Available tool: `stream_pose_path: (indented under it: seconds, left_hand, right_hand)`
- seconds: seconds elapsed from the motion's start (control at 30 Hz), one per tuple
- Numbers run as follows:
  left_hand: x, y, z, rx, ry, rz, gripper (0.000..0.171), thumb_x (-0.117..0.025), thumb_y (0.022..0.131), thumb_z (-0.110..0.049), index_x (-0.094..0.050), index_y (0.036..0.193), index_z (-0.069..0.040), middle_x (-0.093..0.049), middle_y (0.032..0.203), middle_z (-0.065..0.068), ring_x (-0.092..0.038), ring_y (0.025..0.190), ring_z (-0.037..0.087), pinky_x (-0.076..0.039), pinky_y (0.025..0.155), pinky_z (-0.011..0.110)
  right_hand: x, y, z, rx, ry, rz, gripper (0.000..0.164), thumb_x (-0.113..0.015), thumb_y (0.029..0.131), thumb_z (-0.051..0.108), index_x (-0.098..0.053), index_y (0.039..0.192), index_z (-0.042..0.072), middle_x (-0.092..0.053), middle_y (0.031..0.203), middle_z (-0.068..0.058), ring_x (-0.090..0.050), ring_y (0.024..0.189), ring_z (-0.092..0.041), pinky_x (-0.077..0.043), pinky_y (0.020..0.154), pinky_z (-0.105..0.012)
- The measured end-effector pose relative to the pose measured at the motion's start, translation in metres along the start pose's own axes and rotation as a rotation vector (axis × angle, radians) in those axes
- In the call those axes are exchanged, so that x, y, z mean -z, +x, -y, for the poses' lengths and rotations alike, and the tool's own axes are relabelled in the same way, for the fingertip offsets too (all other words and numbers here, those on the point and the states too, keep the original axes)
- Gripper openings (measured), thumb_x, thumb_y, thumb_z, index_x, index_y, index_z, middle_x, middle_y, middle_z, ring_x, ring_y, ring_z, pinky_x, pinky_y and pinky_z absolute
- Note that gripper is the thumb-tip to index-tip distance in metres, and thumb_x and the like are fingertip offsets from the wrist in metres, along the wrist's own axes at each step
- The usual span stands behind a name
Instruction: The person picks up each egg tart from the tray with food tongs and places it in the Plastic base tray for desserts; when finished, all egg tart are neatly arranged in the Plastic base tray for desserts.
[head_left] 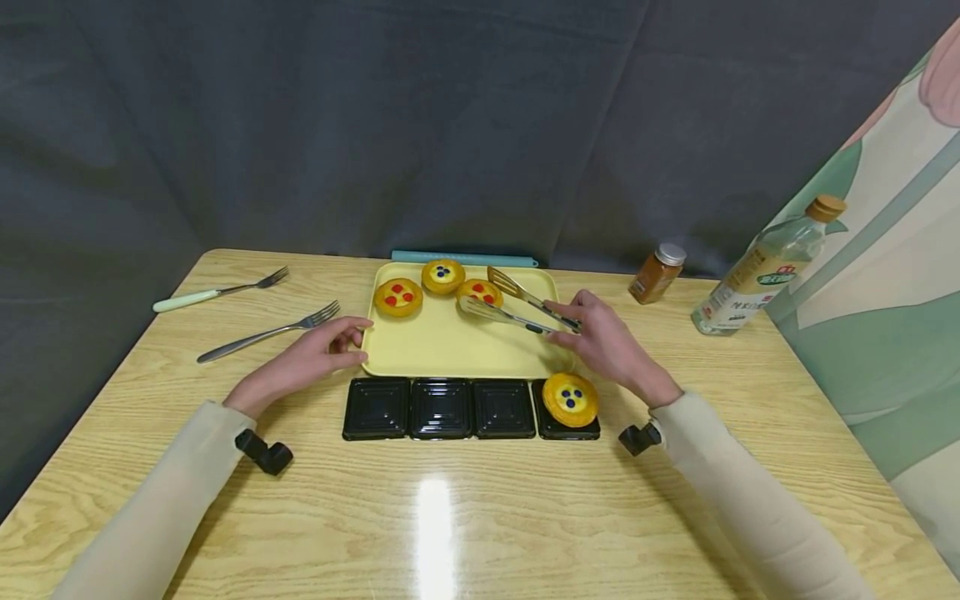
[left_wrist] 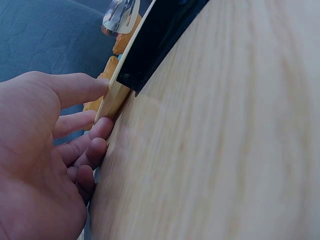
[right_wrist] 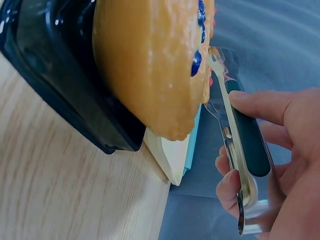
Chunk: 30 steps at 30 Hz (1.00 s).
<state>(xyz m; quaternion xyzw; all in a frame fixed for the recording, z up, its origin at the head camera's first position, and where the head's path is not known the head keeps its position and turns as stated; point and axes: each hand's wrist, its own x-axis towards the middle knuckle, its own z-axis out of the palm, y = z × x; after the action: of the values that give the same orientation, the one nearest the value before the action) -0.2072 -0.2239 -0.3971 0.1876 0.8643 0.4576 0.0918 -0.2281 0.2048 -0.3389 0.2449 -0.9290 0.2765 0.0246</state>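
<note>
My right hand (head_left: 600, 337) holds metal tongs (head_left: 517, 319) with dark grips. In the head view the tongs' arms are spread, one tip on each side of a red-topped tart (head_left: 480, 287); contact is unclear. My left hand (head_left: 324, 350) has its thumb and curled fingers at the left rim of the yellow tray (head_left: 450, 354). Another red-topped tart (head_left: 398, 297) and a blue-topped tart (head_left: 443, 275) sit at the tray's back. A second blue-topped tart (head_left: 571, 400) lies on the rightmost black plastic tray (head_left: 551, 428), close to the right wrist camera.
More black plastic trays (head_left: 441, 408) line the yellow tray's front. Two forks, one plain (head_left: 266, 335) and one green-handled (head_left: 217, 293), lie left. A blue bar (head_left: 465, 258) lies behind. A spice jar (head_left: 657, 273) and a tilted bottle (head_left: 768, 268) stand right.
</note>
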Motion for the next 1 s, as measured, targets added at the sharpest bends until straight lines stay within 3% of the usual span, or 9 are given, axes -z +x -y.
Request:
stream_pose_path:
  seconds: [1.0]
  left_hand:
    - [0.0,0.001,0.003,-0.002,0.016,-0.004,0.053,-0.065,0.1,-0.015,-0.045,0.145,0.004,-0.051,0.108,0.011,-0.045,0.093,0.026,-0.041,0.077,0.032]
  right_hand:
    - [0.007,-0.034,0.004,0.002,-0.014,-0.036,0.051,-0.073,0.095,0.011,-0.057,0.143,0.006,-0.04,0.086,-0.012,-0.035,0.071,-0.021,-0.031,0.061,-0.033]
